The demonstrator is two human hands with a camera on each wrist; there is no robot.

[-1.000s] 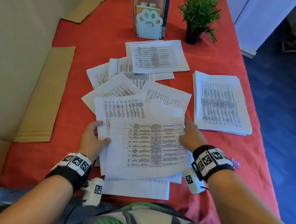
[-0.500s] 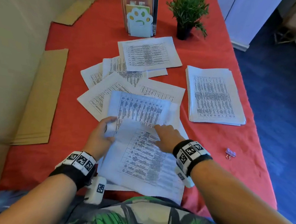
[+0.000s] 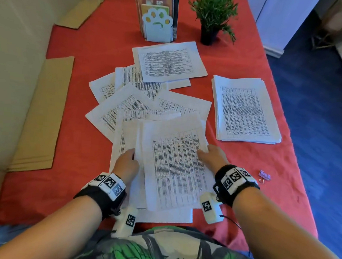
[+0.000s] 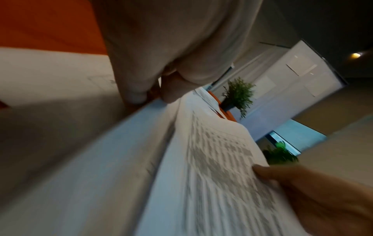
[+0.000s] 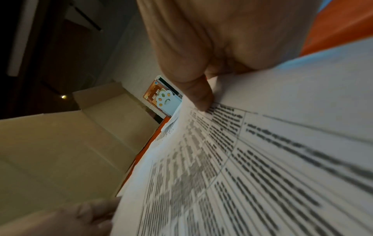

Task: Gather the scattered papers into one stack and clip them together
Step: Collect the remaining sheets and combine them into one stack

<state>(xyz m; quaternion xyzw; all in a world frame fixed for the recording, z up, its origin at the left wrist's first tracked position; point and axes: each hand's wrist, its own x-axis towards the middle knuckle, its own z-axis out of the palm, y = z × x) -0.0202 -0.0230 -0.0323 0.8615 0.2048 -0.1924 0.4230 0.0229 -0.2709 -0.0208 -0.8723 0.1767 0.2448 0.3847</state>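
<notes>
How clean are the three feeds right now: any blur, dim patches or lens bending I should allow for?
Head view: bright, even light, table edges bowed by the wide lens, print on the held sheets slightly smeared. Left wrist view: dim, heavy motion blur across the paper, left hand close and soft. Right wrist view: dark upper left corner, table lines streaked lower down, sharper by the right hand.

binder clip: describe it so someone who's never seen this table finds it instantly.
Start at the neat paper stack on the right side of the red tablecloth. Come toward the person along that edge to just past the right hand. The binder clip lies alone on bare cloth: small, purple, wire handles, the only non-paper item there.
</notes>
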